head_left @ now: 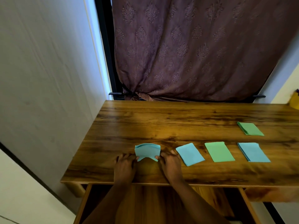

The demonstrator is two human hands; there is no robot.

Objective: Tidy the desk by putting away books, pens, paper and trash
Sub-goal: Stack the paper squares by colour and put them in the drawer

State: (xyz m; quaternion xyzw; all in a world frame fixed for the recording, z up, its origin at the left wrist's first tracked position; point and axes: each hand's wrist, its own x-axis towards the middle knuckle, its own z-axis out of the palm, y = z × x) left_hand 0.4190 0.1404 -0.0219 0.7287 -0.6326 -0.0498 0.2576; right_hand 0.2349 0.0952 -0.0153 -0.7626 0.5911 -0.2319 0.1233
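Your left hand point(124, 165) pinches the near-left corner of a bowed blue paper point(147, 151); your right hand point(169, 164) pinches its near-right corner, so the sheet sits btwn both hands on the desk point(145, 123). Just right of your right hand: a flat blue sheet point(190, 154), then a green sheet point(219, 151), then a blue stack point(253, 151). Beyond that, a green stack point(250, 128). Below your wrists, an open drawer point(161, 201). Nothing blocks either hand.

Back half of the desk point(161, 120) lies open; folded papers point(219, 151) crowd the front right, maybe a yellow object point(294, 101) far right.
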